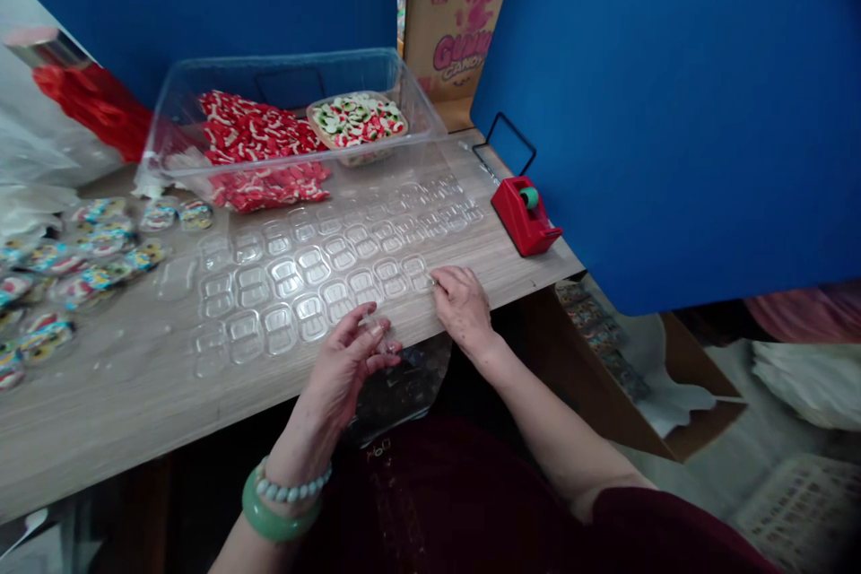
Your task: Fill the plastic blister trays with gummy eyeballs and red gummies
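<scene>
Head view looks down on a wood-laminate desk, with the person's two hands well apart from each other at its near edge. The left hand is raised just off the surface, its fingers curled toward the thumb and closed on what looks like a small clear plastic piece, hard to make out against the desk. The right hand lies palm down with its fingertips on the near corner of a clear blister sheet. Whether it grips the sheet or only steadies it cannot be told, though the contact seems placed to keep the thin plastic from sliding. The sheet lies flat, its rows of paired hollows apparently set within easy reach of both hands. Behind it, a transparent plastic bin holds red-and-white gummy candies and a tray of round gummy candies, probably gathered there to keep loose sweets contained. Round candy packs are spread at the desk's left, while a red tape dispenser stands at its right, beside a blue partition.
</scene>
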A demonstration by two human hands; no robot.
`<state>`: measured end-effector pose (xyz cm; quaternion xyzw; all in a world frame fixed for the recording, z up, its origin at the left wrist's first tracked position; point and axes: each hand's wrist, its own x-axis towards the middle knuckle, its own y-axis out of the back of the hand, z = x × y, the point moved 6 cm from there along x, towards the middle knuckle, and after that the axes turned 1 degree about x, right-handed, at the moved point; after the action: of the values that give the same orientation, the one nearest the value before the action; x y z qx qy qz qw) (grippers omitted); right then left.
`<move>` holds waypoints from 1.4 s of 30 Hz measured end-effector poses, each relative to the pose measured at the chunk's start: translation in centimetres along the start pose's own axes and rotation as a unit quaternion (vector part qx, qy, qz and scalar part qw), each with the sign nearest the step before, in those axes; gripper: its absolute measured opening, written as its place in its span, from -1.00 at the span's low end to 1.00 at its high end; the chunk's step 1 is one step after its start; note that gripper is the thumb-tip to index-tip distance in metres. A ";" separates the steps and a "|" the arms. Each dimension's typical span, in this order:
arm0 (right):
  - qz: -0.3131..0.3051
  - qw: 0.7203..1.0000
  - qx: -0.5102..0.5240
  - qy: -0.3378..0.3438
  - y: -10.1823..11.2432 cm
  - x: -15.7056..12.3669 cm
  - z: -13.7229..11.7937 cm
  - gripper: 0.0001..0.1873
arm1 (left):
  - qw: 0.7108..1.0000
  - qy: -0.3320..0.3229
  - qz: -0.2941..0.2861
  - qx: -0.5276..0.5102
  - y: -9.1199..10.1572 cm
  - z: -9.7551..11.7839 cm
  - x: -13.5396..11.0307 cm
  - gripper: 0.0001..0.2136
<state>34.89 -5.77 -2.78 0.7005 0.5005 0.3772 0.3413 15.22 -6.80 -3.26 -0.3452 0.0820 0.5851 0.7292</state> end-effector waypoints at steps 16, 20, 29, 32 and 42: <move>-0.127 0.842 0.516 -0.092 0.0 -3.4 -5.2 -0.92 | 0.992 -0.118 0.047 0.011 -2.2 1.1 1.2 -0.44; -0.189 0.685 0.669 -0.217 -1.4 -3.7 -4.5 -0.92 | 0.993 -0.110 0.029 0.023 -2.8 0.4 1.1 -0.47; -0.202 0.665 0.683 -0.224 -1.0 -4.1 -4.2 -0.88 | 0.996 -0.087 -0.011 0.008 -3.4 0.0 0.7 -0.43; -0.189 0.694 0.663 -0.207 -0.5 -4.1 -4.6 -0.90 | 0.995 -0.096 -0.017 0.011 -3.5 -0.3 0.7 -0.45; -0.030 0.937 0.316 -0.148 3.8 -1.4 -0.2 -0.89 | 0.994 -0.063 -0.059 0.069 -3.1 -1.0 -0.9 -0.47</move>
<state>36.07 -8.12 0.35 0.8050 0.5582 0.0816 0.1836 18.11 -8.39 -2.30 -0.2614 0.0557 0.5545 0.7881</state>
